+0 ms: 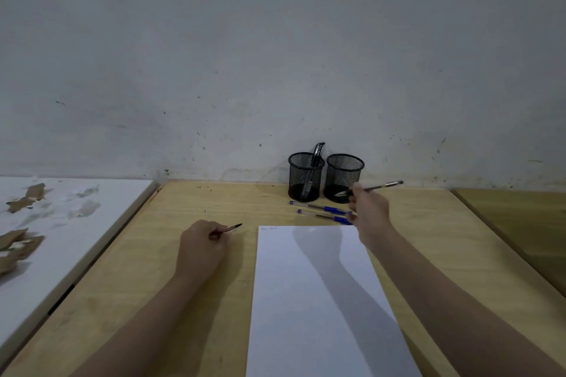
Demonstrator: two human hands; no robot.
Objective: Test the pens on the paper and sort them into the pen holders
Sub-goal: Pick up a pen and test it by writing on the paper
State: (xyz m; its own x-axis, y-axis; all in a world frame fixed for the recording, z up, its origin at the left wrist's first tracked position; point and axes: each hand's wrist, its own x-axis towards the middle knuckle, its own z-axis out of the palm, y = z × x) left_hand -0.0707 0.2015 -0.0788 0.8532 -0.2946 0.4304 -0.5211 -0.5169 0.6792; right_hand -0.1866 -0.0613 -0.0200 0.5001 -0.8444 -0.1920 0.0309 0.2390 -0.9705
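I am pinching a slim black pen (375,187) in the fingers of my right hand (369,208), holding it just in front of the right black mesh pen holder (344,176). My left hand (203,243) is resting on the pale wooden tabletop (190,285), fingers curled round a dark pen cap (231,228). Two blue pens (324,213) are lying between the holders and the white paper sheet (318,300); the left black mesh pen holder (304,176) is carrying black pens (315,162).

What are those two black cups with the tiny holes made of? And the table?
The two pen holders look like black wire mesh, probably metal: you see through the tiny holes to the pens inside. The table looks like pale plywood, matte, with faint grain and a layered-looking front-left edge.
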